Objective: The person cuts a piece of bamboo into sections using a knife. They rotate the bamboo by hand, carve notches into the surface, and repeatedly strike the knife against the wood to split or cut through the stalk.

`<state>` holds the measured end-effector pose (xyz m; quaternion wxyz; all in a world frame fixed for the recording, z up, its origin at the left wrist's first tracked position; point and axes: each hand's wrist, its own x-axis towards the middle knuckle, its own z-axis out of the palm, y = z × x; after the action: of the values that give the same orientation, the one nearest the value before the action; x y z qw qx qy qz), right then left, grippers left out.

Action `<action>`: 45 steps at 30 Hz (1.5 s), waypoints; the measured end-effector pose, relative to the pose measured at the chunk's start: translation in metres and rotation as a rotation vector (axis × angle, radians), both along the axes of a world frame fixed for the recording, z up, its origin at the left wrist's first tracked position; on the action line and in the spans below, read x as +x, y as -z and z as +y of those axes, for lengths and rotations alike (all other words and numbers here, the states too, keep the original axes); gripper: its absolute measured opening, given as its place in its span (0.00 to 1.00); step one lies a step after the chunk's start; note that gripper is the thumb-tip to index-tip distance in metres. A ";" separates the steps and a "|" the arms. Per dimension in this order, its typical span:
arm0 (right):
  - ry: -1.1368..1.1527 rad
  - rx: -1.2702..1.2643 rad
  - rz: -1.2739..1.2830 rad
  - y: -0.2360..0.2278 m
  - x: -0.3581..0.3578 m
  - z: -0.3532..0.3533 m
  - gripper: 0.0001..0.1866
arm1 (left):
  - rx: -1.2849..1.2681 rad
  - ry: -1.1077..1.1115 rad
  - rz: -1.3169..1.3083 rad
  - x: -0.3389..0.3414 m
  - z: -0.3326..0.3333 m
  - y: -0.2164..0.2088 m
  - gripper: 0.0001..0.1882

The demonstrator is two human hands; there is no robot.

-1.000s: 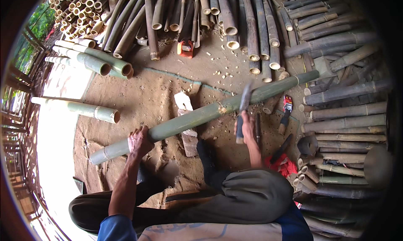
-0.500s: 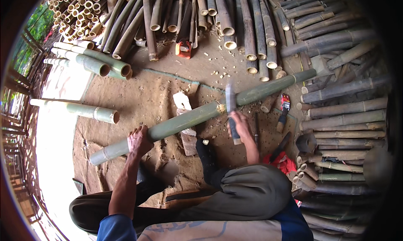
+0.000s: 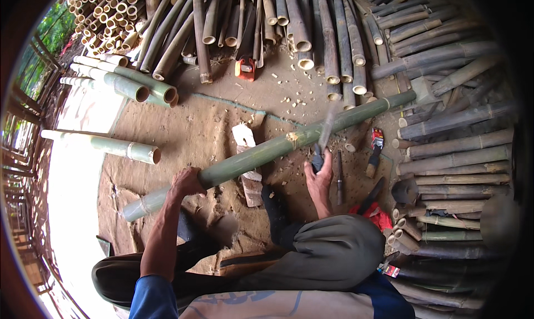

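A long green bamboo pole (image 3: 245, 163) slants from lower left to upper right in front of me. My left hand (image 3: 188, 183) is wrapped round it, toward its lower left end. Closed on the dark handle of a knife (image 3: 317, 160), my right hand (image 3: 320, 179) is on the near side of the pole. The blade, smeared by motion, points up and right across the pole, right of a pale, roughened node (image 3: 292, 140). Beneath the pole lies a pale-ended wood block (image 3: 251, 191).
Dark bamboo poles (image 3: 331, 58) are stacked at the back, more (image 3: 461, 146) along the right. Cut green bamboo pieces (image 3: 128, 148) lie at left. An orange-cased tool (image 3: 245, 69), chips, a slim dark tool (image 3: 340, 177), a red-topped tool (image 3: 377, 144) and red cloth (image 3: 379, 216) are on the ground.
The knife has swung from nearly upright at the node to a tilt up and right. My right hand has drawn slightly toward me. My left hand stays on the pole.
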<state>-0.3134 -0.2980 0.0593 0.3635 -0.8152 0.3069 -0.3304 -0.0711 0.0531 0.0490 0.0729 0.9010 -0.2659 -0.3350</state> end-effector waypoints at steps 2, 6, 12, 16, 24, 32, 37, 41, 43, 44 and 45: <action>0.095 0.557 -0.215 -0.008 -0.004 0.002 0.25 | -0.068 -0.034 -0.156 -0.014 0.000 0.012 0.33; 0.088 0.744 0.112 0.034 -0.027 -0.020 0.16 | -0.243 -0.095 -0.616 -0.065 -0.019 0.040 0.38; -0.230 0.045 0.569 0.024 -0.014 0.042 0.27 | -0.285 -0.069 -0.690 -0.073 -0.020 0.056 0.35; -0.244 -0.009 0.535 0.031 -0.002 0.027 0.24 | -0.274 -0.075 -0.668 -0.061 -0.021 0.065 0.31; -0.174 -0.080 0.560 0.029 0.001 0.016 0.24 | -0.210 -0.060 -0.531 -0.055 -0.025 0.044 0.28; -0.032 -0.037 0.552 0.039 0.001 0.011 0.27 | -0.172 -0.068 -0.288 -0.046 -0.033 0.016 0.37; -0.408 -0.214 0.742 0.018 -0.001 0.016 0.24 | -0.165 -0.054 -0.292 -0.041 -0.030 0.012 0.38; -0.014 -0.071 0.475 0.053 0.008 -0.009 0.24 | -0.207 -0.011 -0.278 -0.033 -0.043 0.008 0.37; 0.085 -0.019 0.225 0.060 0.023 -0.004 0.24 | -0.165 -0.004 -0.175 -0.027 -0.042 0.008 0.37; -0.234 -0.053 0.638 0.030 0.018 0.012 0.25 | -0.140 -0.016 -0.199 -0.025 -0.023 0.009 0.38; -0.246 -0.074 0.649 0.026 0.015 0.012 0.26 | -0.134 -0.015 -0.170 -0.024 -0.025 0.007 0.38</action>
<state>-0.2988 -0.2857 0.0331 0.2541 -0.9213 0.2938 -0.0190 -0.0954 0.0282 0.0424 0.1128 0.9212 -0.2862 -0.2385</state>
